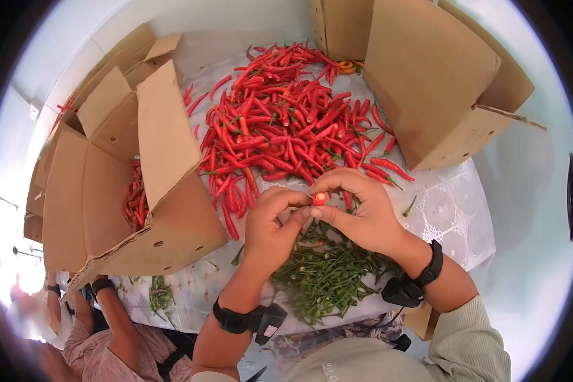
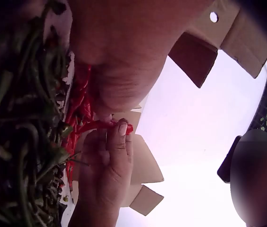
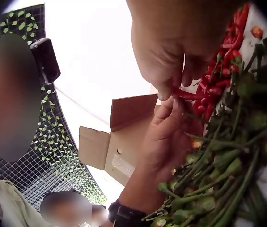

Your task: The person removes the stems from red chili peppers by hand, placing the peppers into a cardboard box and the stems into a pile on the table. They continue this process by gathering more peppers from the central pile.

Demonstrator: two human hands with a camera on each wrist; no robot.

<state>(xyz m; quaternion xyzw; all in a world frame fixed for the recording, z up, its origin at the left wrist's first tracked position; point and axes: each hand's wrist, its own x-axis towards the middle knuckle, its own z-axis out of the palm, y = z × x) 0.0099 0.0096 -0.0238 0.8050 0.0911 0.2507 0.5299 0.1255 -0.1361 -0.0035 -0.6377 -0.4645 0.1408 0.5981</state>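
Observation:
Just in front of the pile of red chilies [image 1: 280, 121], my two hands meet around one red chili [image 1: 319, 198]. Its pale, stemless end faces the head camera. My right hand [image 1: 372, 213] holds it with curled forefinger and thumb. From the other side, thumb and fingers of my left hand [image 1: 267, 223] pinch it too. The right wrist view shows the chili's body [image 3: 187, 95] stretching out between the fingertips. Below both hands lies a heap of green chili stems [image 1: 324, 280], some with small orange-red bits at their ends.
An open cardboard box [image 1: 108, 210] with red chilies inside stands at left, another cardboard box [image 1: 426, 83] at back right. A patterned white cloth [image 1: 458, 210] covers the table. More stems [image 1: 161, 294] lie front left, where another person's arm [image 1: 118, 325] shows.

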